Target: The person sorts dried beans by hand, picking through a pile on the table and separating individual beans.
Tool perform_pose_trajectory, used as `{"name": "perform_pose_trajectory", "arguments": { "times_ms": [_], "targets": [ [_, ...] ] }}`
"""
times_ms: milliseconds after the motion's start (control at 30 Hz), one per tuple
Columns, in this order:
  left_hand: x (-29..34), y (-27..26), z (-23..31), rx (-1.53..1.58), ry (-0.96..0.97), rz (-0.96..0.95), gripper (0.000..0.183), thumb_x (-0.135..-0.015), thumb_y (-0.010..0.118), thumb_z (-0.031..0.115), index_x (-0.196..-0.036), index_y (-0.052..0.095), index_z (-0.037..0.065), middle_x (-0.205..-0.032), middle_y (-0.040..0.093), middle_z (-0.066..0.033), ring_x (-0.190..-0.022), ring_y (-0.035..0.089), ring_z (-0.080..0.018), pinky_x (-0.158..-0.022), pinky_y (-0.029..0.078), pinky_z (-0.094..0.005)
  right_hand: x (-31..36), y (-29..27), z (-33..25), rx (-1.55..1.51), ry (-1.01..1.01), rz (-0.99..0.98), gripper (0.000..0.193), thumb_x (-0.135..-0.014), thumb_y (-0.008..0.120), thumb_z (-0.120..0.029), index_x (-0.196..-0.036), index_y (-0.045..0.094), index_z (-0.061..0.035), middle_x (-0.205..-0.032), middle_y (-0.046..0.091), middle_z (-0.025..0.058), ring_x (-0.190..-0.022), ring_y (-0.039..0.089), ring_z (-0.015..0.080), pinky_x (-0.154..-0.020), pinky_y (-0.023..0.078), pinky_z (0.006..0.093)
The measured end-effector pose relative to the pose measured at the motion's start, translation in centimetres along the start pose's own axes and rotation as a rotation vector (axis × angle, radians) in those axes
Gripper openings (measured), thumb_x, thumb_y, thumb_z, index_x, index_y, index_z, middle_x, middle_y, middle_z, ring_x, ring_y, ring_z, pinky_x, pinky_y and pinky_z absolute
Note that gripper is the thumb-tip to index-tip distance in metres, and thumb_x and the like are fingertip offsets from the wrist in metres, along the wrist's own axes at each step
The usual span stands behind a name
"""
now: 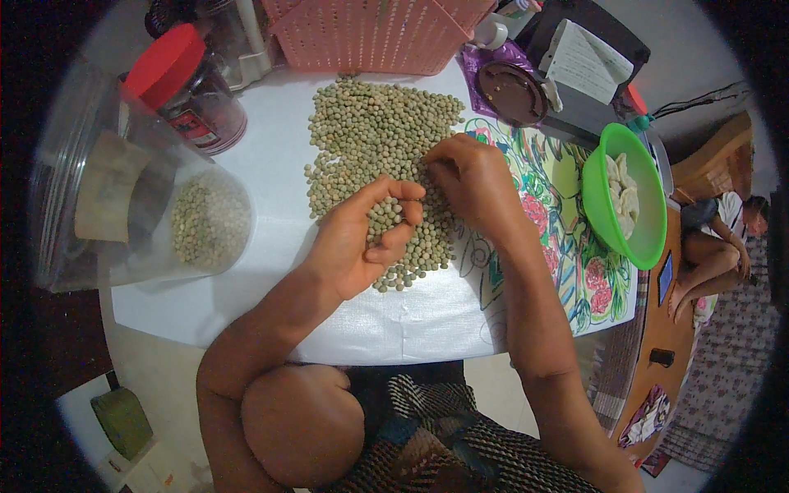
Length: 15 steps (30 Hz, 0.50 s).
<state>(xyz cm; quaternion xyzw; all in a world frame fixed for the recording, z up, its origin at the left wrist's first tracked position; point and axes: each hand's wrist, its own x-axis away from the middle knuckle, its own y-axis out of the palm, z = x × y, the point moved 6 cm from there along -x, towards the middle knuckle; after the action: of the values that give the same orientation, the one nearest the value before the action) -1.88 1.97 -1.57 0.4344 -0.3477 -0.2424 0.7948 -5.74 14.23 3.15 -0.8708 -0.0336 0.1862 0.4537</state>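
A wide pile of dried green peas (382, 127) is spread over the white tabletop. My left hand (353, 238) is cupped above its near part with the fingers curled in. Several peas show within that curl and appear to lie in the palm. My right hand (472, 181) reaches the pile's right side, fingers bent down and pinched together. Its fingertips are partly hidden, so whatever they hold does not show. Left of the pile, a large clear plastic jar (148, 263) lies tilted on its side with more peas inside.
A red-lidded jar (222, 123) and a pink perforated basket (362, 41) stand at the back. On the right are a brown round lid (511, 93), a floral-patterned cover (575, 287) and a green bowl (593, 189) with pale pieces. Another person (711, 246) sits far right.
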Motion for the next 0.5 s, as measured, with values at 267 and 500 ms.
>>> {"name": "perform_pose_trajectory", "arguments": {
  "times_ms": [267,500],
  "targets": [
    [0.0,0.2,0.0,-0.001,-0.014,-0.021,0.030,-0.088,0.037,0.028,-0.098,0.047,0.002,-0.077,0.047,-0.0051,-0.049,0.035,-0.0057,-0.035,0.026,-0.0142,0.3,-1.4,0.4,-0.455,0.314,-0.009,0.010,-0.072,0.056,-0.003,-0.081,0.058,0.0002,-0.071,0.060,0.0093,-0.066,0.059,0.0170,-0.059,0.045,0.0289],
    [0.1,-0.1,-0.2,0.014,-0.018,0.008,0.028,-0.088,0.038,0.028,-0.097,0.048,0.003,-0.076,0.047,-0.0053,-0.047,0.034,-0.0054,-0.034,0.024,-0.0141,0.1,-1.7,-2.1,-0.920,0.203,-0.035,0.013,-0.075,0.057,-0.004,-0.087,0.056,0.0022,-0.069,0.057,0.0022,-0.063,0.054,0.0082,-0.057,0.044,0.0202]
  ]
}}
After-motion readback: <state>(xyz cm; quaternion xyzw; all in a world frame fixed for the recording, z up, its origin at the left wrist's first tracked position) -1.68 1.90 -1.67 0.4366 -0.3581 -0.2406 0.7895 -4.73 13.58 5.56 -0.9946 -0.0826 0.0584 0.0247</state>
